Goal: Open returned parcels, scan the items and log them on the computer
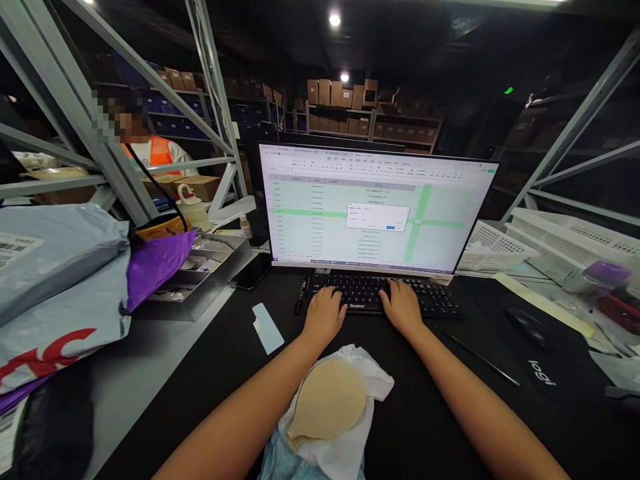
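Observation:
Both hands rest on a black keyboard (367,293) in front of a monitor (320,240). My left hand (324,313) lies over its left part, fingers spread on the keys. Farther right, my right hand (403,307) has its fingers apart on the keys too. The screen shows a spreadsheet with a green highlighted row and column and a small dialog box (377,217) over it. Between my forearms, a round beige pad (330,400) lies on crumpled white wrapping (377,383). A black marker (301,295) is just left of the keyboard.
Left are a phone (251,271), a torn light-blue card (268,329), a metal tray (200,293) and plastic mailer bags (60,267). Right are a thin dark rod (483,359), a mouse (526,327) on its mat and white baskets (560,253). A person in an orange vest (161,151) is behind the rack frame.

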### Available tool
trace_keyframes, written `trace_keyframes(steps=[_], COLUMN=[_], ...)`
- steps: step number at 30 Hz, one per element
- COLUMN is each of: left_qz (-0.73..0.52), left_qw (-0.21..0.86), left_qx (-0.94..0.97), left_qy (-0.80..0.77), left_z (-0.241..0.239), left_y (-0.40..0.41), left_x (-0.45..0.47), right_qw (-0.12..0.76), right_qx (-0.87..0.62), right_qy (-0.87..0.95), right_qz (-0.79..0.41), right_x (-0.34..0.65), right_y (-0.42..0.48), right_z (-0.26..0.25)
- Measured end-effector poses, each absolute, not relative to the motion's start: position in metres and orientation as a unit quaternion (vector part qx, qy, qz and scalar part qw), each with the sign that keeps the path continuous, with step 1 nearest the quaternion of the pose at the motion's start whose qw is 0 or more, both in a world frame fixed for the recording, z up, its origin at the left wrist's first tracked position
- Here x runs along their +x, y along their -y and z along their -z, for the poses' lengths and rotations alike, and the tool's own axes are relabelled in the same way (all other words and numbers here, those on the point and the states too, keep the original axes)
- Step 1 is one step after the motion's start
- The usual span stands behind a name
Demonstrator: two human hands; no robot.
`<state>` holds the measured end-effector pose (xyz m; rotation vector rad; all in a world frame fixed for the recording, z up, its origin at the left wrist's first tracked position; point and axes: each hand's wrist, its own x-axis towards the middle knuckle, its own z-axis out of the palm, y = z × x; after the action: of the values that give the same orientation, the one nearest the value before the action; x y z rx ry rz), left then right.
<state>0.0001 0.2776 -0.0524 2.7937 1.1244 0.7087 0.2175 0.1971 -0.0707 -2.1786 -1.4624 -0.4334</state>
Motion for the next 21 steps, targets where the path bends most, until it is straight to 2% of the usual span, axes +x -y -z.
trace_keyframes(steps=[14, 21], left_qz=[-0.2, -0.181], left_qw=[-0.024, -0.031], left_qx=[0.909, 0.904], left_qy=[-0.366, -0.387], left_z=[0.055, 0.054], left_y=[-0.269, -0.26], left_x=[0.004, 0.007], right_qw=[0.254, 0.266], right_qx=[-0.795, -0.76], right_qy=[0.517, 0.565], right_qz=[0.192, 0.183], right_x=[0.225, 0.214], right_y=[-0.192, -0.187], right_z=[0.073, 0.067])
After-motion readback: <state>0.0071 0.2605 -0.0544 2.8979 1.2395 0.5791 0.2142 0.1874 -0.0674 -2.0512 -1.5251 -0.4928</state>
